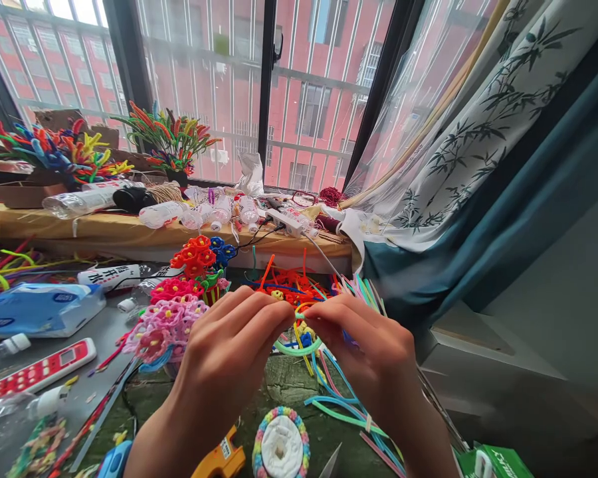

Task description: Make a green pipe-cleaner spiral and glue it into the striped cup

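My left hand point(232, 338) and my right hand point(366, 335) meet at the centre, fingers pinched together. Between the fingertips they grip a mint-green pipe cleaner point(299, 351), whose lower part curves below them in a loop. The exact hold is partly hidden behind my fingers. Below the hands, a round white piece point(281, 446) with a pastel fuzzy rim lies on the dark green tabletop. Loose blue, green and pink pipe cleaners point(336, 401) lie beside my right wrist. Pink fuzzy flowers point(162, 325) stand left of my left hand.
A yellow-orange tool point(222, 458) and a pointed metal blade point(331, 461) lie near the front. To the left are a red-and-white remote-like device point(40, 372), a blue tissue pack point(40, 311) and plastic bottles. Colourful pipe-cleaner bunches point(177, 139) stand on the windowsill; curtains point(443, 265) hang right.
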The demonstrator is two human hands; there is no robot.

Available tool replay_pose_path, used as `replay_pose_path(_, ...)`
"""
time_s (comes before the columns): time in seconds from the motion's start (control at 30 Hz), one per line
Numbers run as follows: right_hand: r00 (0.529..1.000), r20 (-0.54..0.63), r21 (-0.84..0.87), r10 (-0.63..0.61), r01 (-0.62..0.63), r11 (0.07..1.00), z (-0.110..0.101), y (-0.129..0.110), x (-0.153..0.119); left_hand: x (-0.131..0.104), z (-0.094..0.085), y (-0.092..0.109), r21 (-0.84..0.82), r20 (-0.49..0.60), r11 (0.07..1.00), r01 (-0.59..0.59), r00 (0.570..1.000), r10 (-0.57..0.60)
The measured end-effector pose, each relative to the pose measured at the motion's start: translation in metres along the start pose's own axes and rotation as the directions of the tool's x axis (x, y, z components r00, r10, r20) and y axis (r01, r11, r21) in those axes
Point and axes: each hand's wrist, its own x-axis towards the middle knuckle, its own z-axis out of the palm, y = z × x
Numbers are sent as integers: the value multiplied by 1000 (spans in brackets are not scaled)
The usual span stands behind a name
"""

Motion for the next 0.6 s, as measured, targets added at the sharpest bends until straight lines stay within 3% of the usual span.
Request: replay_pose_path(0.6,1000,-4,-3,0,0,1000,0,1,0,-1,1,0,-25,-4,1000,-19,1000,19)
